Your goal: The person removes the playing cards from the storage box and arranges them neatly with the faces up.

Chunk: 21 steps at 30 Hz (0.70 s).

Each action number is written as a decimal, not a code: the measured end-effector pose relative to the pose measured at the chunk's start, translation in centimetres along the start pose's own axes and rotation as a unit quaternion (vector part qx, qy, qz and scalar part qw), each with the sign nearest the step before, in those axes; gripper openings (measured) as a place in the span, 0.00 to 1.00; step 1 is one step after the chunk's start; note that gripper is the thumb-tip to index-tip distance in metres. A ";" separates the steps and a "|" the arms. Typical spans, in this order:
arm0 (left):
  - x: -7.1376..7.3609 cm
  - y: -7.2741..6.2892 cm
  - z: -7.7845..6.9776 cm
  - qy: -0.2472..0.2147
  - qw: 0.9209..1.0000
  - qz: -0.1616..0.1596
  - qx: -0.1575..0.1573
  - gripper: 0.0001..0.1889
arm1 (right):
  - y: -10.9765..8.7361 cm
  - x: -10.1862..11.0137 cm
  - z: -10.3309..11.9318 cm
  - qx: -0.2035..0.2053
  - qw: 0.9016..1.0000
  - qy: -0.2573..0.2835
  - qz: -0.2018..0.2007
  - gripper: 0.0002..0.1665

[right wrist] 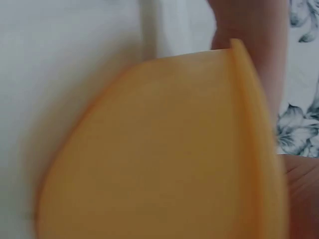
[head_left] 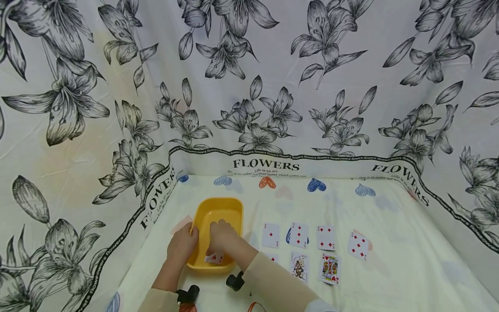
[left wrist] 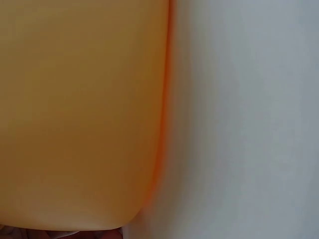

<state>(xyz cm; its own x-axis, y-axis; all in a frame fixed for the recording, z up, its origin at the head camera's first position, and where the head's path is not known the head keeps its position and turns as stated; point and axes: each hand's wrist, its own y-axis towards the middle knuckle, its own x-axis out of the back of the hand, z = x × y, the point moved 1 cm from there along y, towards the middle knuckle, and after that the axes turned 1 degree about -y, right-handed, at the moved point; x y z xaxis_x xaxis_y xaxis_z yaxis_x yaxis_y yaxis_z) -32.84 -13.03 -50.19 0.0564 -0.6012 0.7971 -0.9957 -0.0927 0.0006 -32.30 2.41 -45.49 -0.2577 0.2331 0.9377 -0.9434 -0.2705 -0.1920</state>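
My left hand (head_left: 183,242) grips the left rim of a yellow plastic tray (head_left: 201,212), thumb over the edge. Down inside the tray is my right hand (head_left: 225,239), its fingers bent toward a red-heart playing card (head_left: 214,258) near the front end. The fingertips overlap the card's upper edge; whether they pinch it I cannot tell. Both wrist views are filled mostly by the tray's outer wall (left wrist: 79,114), and in the right wrist view its rim (right wrist: 256,144) runs down the right side.
Right of the tray, face-up cards lie in two rows: an ace of diamonds (head_left: 270,235), several other diamonds (head_left: 325,237), a joker (head_left: 299,265) and a king of hearts (head_left: 329,268). My right forearm partly covers one front-row card (head_left: 273,257). Flower-printed curtains (head_left: 257,108) surround the cloth-covered surface.
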 end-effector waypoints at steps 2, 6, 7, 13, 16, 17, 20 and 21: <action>0.0 0.0 0.0 0.005 1.000 -0.005 -0.005 0.21 | 0.0 -0.5 0.1 -0.002 1.000 -0.031 0.002 0.46; 0.1 0.0 0.0 0.002 1.000 -0.006 -0.008 0.20 | -0.1 -1.2 0.3 0.002 0.994 -0.107 0.005 0.51; 0.1 0.0 -0.1 0.002 1.000 -0.005 -0.007 0.21 | -0.2 -1.3 0.3 0.003 0.993 -0.121 0.006 0.49; 0.2 0.0 -0.3 -0.002 1.000 0.005 -0.004 0.23 | 0.0 -1.5 0.4 0.006 0.990 -0.141 0.005 0.32; 0.3 -0.1 -0.3 -0.002 1.000 0.001 -0.006 0.21 | 0.3 -1.6 0.3 0.004 0.990 -0.141 0.004 0.35; 0.3 -0.1 -0.3 -0.001 1.000 0.000 -0.007 0.20 | 0.3 -1.7 0.3 0.003 0.990 -0.143 0.003 0.36; 0.3 -0.1 -0.3 -0.001 1.000 -0.002 -0.009 0.19 | 0.6 -1.9 0.2 -0.005 0.990 -0.139 0.002 0.43; 0.2 -0.1 -0.2 -0.001 1.000 -0.001 -0.008 0.19 | 0.6 -1.9 0.2 -0.010 0.991 -0.133 -0.001 0.45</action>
<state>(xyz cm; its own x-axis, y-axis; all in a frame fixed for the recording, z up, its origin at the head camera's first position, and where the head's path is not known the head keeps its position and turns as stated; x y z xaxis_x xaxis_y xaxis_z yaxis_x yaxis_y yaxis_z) -32.71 -12.98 -49.85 0.0586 -0.6027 0.7958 -0.9966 -0.0812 0.0119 -32.32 1.65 -47.33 -0.1949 -0.0216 0.9806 -0.9481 -0.2518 -0.1940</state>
